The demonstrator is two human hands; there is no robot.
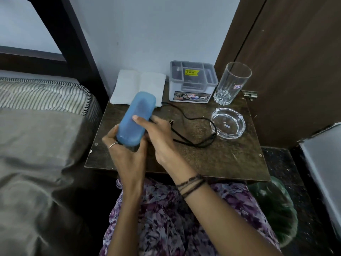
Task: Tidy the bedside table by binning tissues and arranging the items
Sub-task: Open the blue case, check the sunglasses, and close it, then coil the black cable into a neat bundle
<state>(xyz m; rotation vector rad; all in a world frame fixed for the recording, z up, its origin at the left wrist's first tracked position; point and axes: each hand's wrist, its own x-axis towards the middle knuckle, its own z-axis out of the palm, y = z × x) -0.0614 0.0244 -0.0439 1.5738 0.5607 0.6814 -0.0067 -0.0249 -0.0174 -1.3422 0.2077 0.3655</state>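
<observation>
Over the near left part of the bedside table (212, 159) we hold a blue spectacle case (134, 119) in both hands, tilted with its far end above the white tissue (136, 85) that lies flat at the far left corner. Our left hand (123, 154) curls round the case's near end from below; our right hand (156, 133) grips its right side, the thumb laid across the top. A black cable (195, 143) loops across the middle of the table, running under our right hand. At the far edge stands a grey compartment organiser (193, 82), with a drinking glass (232, 84) just to its right and a glass ashtray (228, 122) nearer us. To place the case well, we judge it best to keep both grips firm, lift it clear of the cable so nothing drags, and set it down square to the table's edge, off the tissue. A green bin (275, 209) sits below at the near right.
</observation>
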